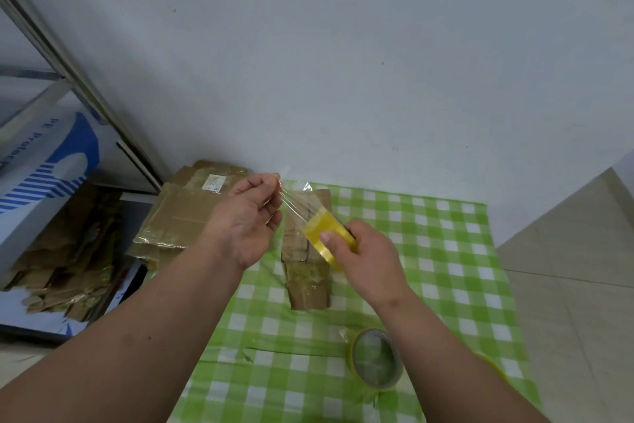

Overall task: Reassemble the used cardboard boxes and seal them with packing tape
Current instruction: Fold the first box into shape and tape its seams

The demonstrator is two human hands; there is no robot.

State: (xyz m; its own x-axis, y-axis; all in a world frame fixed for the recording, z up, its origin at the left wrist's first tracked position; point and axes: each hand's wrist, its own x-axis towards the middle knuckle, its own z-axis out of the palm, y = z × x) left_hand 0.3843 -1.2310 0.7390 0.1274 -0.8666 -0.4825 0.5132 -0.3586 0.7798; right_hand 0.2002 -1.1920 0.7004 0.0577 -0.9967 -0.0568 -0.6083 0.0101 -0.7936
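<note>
At far left a blue-and-white carton [44, 162] sits by a metal shelf frame [85, 86], with a heap of flattened cardboard [65, 251] below it. Next comes a stack [185, 213] of flat boxes, one bearing a white label, lying at the left edge of the desk [446, 251] with its green checked cloth.

The left hand [247, 220] is raised above the desk, thumb and fingers curled together to pinch the free end of the tape strip [298, 206]. The clear strip runs taut, down and to the right, to the yellow roll [329, 237]. The right hand [363, 254] grips that roll, thumb across its outer face and fingers round the far side.

Under the strip and between the hands lies a box [307, 271], folded up and resting on the cloth, its top seam showing old glossy tape. A second roll [377, 359] lies flat on the cloth nearer the person, by the right forearm.

The step in hand looks like drawing out a length of tape for the box's seam; nothing fresh is stuck down yet. Next, the pinched end should be lowered onto one end of the seam, kept straight and untwisted, then the roll drawn along the seam and the strip pressed flat before it is cut. I cannot see a cutter.
</note>
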